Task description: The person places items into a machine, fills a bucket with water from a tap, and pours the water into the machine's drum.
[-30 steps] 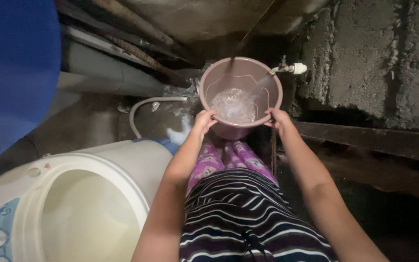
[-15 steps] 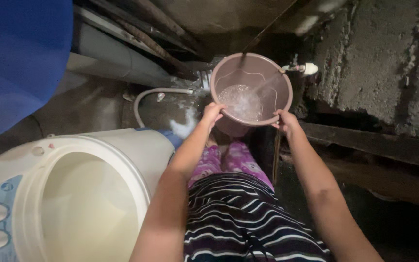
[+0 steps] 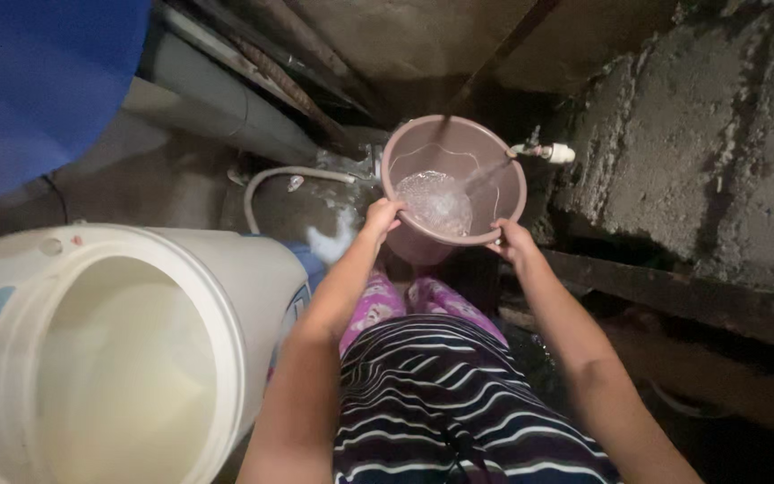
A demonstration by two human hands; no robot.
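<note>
Pink bucket (image 3: 455, 184) held under a running tap (image 3: 548, 152), left hand (image 3: 381, 216) fingers clamped on its near-left rim, right hand (image 3: 512, 242) fingers clamped on its near-right rim, white washing machine (image 3: 127, 350) at left.

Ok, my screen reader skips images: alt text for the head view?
Both hands, left hand and right hand, hold a pinkish bucket by its rim under a running wall tap, water splashing inside. An open white washing machine stands at left.

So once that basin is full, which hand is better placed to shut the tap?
Probably the right hand: it grips the basin rim just below the white tap. The left hand holds the far rim, away from it.
</note>
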